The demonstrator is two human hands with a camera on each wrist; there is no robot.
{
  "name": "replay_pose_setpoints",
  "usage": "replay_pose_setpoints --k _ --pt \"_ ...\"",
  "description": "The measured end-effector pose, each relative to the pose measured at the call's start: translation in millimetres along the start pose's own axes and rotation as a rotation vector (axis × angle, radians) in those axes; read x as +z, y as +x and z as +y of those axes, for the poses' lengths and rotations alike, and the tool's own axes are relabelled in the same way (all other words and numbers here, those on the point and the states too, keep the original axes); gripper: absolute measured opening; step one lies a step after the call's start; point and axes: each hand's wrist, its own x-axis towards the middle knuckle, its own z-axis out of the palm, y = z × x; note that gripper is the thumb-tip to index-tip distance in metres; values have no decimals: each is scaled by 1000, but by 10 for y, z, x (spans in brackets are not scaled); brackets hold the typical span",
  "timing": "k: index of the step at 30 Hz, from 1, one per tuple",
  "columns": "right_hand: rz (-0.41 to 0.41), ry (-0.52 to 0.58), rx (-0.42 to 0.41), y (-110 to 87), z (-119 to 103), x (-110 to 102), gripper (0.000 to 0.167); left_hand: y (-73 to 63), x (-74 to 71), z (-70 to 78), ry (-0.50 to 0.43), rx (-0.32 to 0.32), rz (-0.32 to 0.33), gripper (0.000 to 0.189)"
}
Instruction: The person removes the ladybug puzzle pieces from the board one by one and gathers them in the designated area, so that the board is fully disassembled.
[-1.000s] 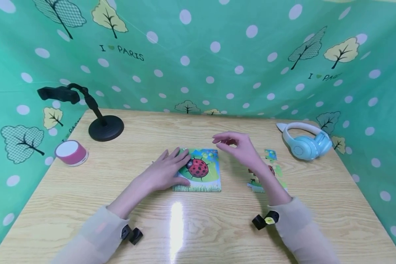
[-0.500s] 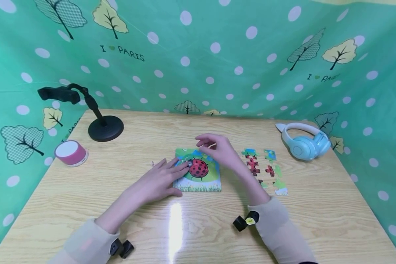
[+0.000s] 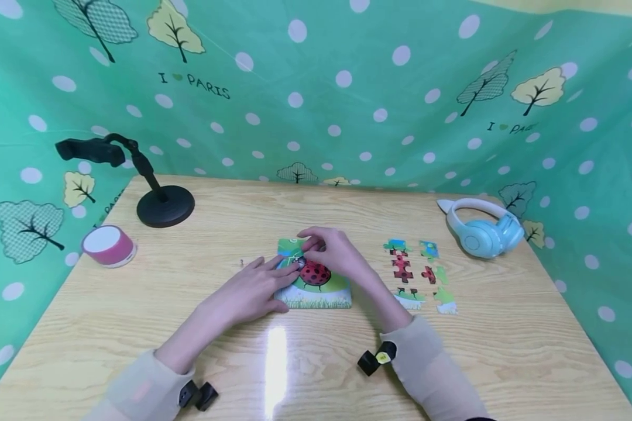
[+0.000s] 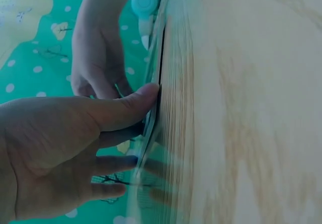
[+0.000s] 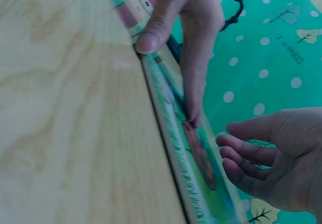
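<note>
A flat ladybug jigsaw board [image 3: 318,299] lies near the middle of the table. My left hand [image 3: 253,291] rests on its left side with fairly straight fingers. In the right wrist view, the left thumb [image 5: 149,40] is at the board's near edge and a fingertip presses beside the printed ladybug [image 5: 201,158]. Over the board's upper part hovers my right hand [image 3: 333,252], thumb and fingers bent close together. Whether a piece sits between them is hidden. To the right lie several loose jigsaw pieces [image 3: 402,268] with red, green and blue print, partly fitted together.
A black stand [image 3: 165,206] and a pink-and-white round speaker [image 3: 108,246] stand at the left. Light-blue headphones [image 3: 483,237] lie at the back right. A tiny scrap [image 3: 241,263] is left of the board. A green patterned curtain [image 3: 316,88] closes off the back and sides.
My right hand has moved left and slightly down, from beside the board to over it, uncovering the loose pieces. My left hand has slid slightly left and down, still on the board.
</note>
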Motion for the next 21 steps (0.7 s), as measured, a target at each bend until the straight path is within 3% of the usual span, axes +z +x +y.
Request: replay_pose_setpoints --k 12,21 --pt "25 -123 -1 -14 -14 167 37 24 6 11 -8 11 16 71" --pt "45 -137 15 -21 -12 204 32 52 -12 27 30 0 -6 69"
